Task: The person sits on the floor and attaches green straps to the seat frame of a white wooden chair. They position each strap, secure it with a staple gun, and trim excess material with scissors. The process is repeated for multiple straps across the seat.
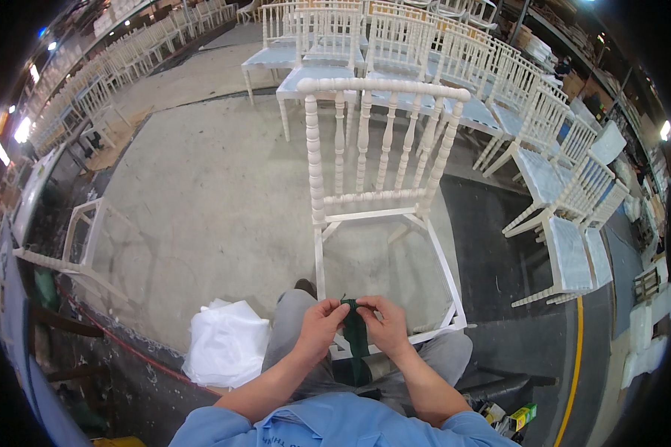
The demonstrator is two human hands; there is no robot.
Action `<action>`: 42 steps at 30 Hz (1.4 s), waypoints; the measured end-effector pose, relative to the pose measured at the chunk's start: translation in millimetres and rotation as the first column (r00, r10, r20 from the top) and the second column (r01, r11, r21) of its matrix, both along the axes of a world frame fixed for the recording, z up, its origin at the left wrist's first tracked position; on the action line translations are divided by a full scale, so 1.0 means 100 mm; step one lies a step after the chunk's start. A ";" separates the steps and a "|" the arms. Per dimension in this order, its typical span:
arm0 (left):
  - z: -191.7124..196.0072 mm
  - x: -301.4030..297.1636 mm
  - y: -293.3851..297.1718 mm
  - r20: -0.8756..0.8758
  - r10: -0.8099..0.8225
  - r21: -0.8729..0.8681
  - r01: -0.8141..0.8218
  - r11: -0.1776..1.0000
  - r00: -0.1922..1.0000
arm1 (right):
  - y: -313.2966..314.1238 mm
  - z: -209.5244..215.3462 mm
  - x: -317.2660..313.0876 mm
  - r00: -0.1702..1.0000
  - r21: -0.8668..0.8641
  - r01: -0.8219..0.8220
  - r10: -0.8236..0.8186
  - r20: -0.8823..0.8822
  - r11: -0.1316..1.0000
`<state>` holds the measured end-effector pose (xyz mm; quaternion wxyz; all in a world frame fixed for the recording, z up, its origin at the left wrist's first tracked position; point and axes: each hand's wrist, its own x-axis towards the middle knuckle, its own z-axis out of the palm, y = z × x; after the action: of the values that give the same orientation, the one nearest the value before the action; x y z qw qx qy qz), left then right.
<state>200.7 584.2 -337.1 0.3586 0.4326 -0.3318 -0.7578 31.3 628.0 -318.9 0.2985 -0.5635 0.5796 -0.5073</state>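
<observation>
My left hand and my right hand meet in front of my lap, fingers pinched. Between them they hold the top end of a dark green strip, which looks like cloth or an abrasive pad; its lower part hangs down between my knees. Just ahead stands a white chair frame with turned spindles in its back and an open seat frame. The near rail of that seat frame lies close to my hands and is partly hidden by them and my legs.
A pile of white sheets lies left of my leg. Another white chair frame is tipped over at the left. Rows of white chairs fill the back and right side. A yellow-green box sits at the lower right, near a yellow floor line.
</observation>
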 end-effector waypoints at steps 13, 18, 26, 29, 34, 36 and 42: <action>-0.14 -0.21 -0.49 0.529 0.260 -0.727 0.274 0.629 0.808 | -0.55 -0.26 -0.26 0.987 0.055 0.002 0.007 -0.163 0.998; -0.53 -0.29 -1.02 0.580 0.252 -0.699 0.315 0.642 0.774 | -1.16 -0.41 -0.39 0.946 0.156 -0.098 0.141 -0.292 0.983; -1.13 -0.49 -1.96 0.703 0.519 -0.693 0.304 0.654 0.485 | -2.67 -1.17 -0.49 0.950 0.224 0.025 0.047 -0.310 0.974; -1.21 -0.57 -2.11 0.698 0.461 -0.679 0.303 0.669 0.548 | -3.05 -1.41 -0.53 0.933 0.207 0.063 0.016 -0.360 0.976; -1.28 -0.61 -2.27 0.784 0.360 -0.568 0.347 0.746 0.506 | -3.38 -1.63 -0.45 0.865 0.286 0.108 0.052 -0.499 0.952; -1.29 -0.58 -2.32 0.842 0.306 -0.483 0.366 0.796 0.445 | -3.43 -1.66 -0.39 0.831 0.292 0.125 0.061 -0.553 0.948; -1.16 -0.73 -2.32 0.909 0.188 -0.343 0.410 0.845 0.372 | -3.42 -1.82 -0.57 0.853 0.293 0.144 0.031 -0.520 0.945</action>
<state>127.6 352.6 -453.1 0.1591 0.6401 -0.6938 -0.2891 -25.8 286.1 -501.2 0.2040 -0.6052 0.7297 -0.2442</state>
